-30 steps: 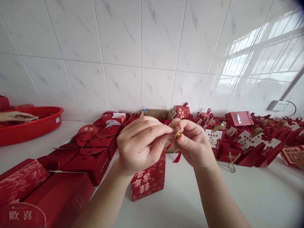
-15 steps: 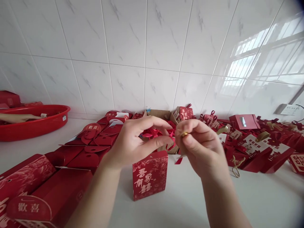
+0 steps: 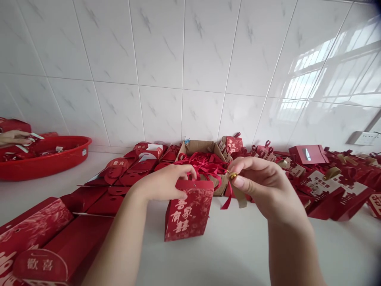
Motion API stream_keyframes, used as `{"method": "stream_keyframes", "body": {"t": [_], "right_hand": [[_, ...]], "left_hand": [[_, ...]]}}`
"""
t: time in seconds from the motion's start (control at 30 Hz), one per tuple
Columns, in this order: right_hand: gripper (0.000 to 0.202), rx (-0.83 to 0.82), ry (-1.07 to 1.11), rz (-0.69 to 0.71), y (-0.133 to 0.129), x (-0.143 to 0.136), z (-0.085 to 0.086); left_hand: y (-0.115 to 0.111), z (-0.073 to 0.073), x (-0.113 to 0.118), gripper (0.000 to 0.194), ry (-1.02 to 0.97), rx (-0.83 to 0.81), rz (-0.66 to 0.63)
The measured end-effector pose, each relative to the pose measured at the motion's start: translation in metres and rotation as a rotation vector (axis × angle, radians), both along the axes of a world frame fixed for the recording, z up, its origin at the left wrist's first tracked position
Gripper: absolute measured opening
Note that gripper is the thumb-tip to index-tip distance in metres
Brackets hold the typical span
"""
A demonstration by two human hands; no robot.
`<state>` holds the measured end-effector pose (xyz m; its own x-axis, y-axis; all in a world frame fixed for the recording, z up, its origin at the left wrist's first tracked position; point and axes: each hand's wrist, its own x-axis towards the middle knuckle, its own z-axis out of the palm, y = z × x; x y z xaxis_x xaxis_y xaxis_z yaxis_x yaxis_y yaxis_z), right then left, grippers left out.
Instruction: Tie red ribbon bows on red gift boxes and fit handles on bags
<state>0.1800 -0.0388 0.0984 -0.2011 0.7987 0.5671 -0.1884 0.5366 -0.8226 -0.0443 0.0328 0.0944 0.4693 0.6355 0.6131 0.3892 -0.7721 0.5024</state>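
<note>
A red gift box [image 3: 190, 216] with white characters stands tilted on the white table in front of me. My left hand [image 3: 168, 182] grips its upper left edge, thumb in front and fingers behind. A small hole shows near the top of the box. To the right, my right hand [image 3: 253, 184] pinches a small gold bell [image 3: 233, 175] between thumb and fingertips. From the same pinch hang a red ribbon [image 3: 228, 198] and a gold ribbon [image 3: 239, 196]. Behind the hands sits a cardboard box [image 3: 198, 146] filled with red ribbons [image 3: 205, 161].
Folded red boxes [image 3: 98, 204] cover the left side. Several finished-looking red boxes with ribbon loops [image 3: 321, 190] crowd the right. A red basin [image 3: 59, 163] stands far left, with another person's hand [image 3: 14, 138] over it. A tiled wall [image 3: 160, 107] closes the back.
My left hand has moved down and left from beside the right hand and taken hold of the gift box, which now tilts. The right hand has lowered slightly, its ribbons now showing.
</note>
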Motion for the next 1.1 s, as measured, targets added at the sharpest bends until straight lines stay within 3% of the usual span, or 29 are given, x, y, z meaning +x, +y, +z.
{"method": "stream_keyframes", "body": {"t": [0.07, 0.1, 0.27, 0.43, 0.57, 0.77, 0.97, 1.1], "right_hand": [[0.006, 0.027, -0.025, -0.087, 0.01, -0.002, -0.002], [0.006, 0.042, -0.048, -0.142, 0.016, -0.003, -0.004], [0.004, 0.201, -0.069, -0.331, 0.043, -0.009, -0.016], [0.003, 0.349, -0.024, -0.397, 0.042, -0.016, -0.02], [0.006, 0.488, -0.043, -0.573, 0.037, -0.02, -0.018], [0.006, 0.617, -0.116, -0.682, 0.034, -0.018, -0.016], [0.01, 0.631, -0.166, -0.617, 0.032, -0.018, -0.016], [0.012, 0.612, -0.105, -0.619, 0.03, -0.021, -0.016]], "left_hand": [[0.0, 0.008, 0.0, 0.034, 0.087, -0.125, -0.011], [-0.001, 0.012, 0.0, 0.037, 0.036, -0.189, -0.012], [-0.008, 0.02, 0.014, 0.052, -0.509, -0.36, -0.029], [-0.017, 0.013, 0.037, 0.037, -0.782, -0.36, -0.068], [-0.021, 0.008, 0.048, 0.024, -0.759, -0.331, -0.093], [-0.026, 0.006, 0.054, 0.016, -0.638, 0.016, 0.097], [-0.031, 0.004, 0.057, 0.012, -0.614, -0.01, 0.032], [-0.035, 0.003, 0.059, 0.008, -0.602, 0.162, 0.063]]}}
